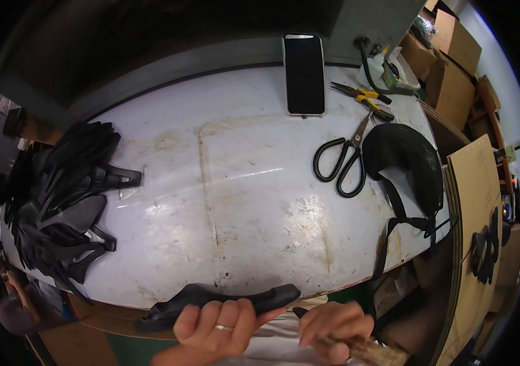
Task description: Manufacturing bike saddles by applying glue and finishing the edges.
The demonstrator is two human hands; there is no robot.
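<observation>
At the front edge of the white table, my left hand (217, 326) is closed around a long black moulded part (278, 296); its fingers wrap over the near side, and a ring shows on one. The part lies tilted, its narrow rounded end to the right and its broader end at the left. Just right of it, my right hand (336, 329) is closed, fingers curled and slightly blurred. A tan, handle-like object (376, 352) sticks out of its lower right side, and a small dark tip (299, 311) shows by its fingers. How these two connect is hidden.
A heap of similar black parts (65, 201) covers the table's left side. Black-handled scissors (348, 155), yellow-handled pliers (361, 93) and a black mesh piece with straps (403, 165) lie right. A phone (304, 76) stands at the back; cardboard (476, 213) borders the right.
</observation>
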